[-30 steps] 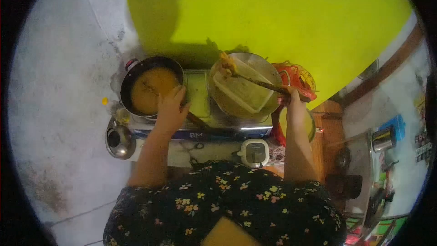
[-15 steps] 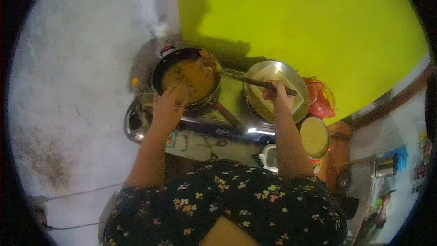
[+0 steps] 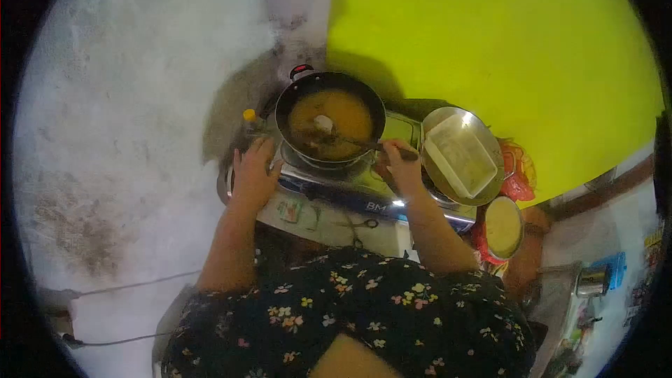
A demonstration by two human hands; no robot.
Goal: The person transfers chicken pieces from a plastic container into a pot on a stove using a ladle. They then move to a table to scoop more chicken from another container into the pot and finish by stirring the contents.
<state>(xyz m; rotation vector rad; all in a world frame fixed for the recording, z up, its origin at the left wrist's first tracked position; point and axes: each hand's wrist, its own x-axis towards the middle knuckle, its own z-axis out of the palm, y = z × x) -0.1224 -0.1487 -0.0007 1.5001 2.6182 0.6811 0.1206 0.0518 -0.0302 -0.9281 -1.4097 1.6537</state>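
Observation:
A black wok (image 3: 283,124) of orange-brown liquid sits on the stove (image 3: 329,189). My right hand (image 3: 404,168), at the wok's right side, is closed round the dark handle of a long cooking utensil (image 3: 367,144). The utensil slants left over the rim into the liquid, where a pale patch shows around its far end, partly hidden by the liquid. My left hand (image 3: 255,171) is at the stove's left end, just below the wok's left rim, its fingers apart and holding nothing. Close above it stands a bottle with a yellow cap (image 3: 249,115).
Right of the wok, a wide metal pan (image 3: 437,120) holds a white rectangular tray (image 3: 467,183). Beside it are a red plastic bag (image 3: 516,185) and a round container of pale contents (image 3: 504,227). Scissors (image 3: 360,223) lie before the stove.
The utensil's far end has gone from the wok's right rim, with brown food pieces there, down into the liquid. My left hand has drawn back from over the wok. The view has shifted.

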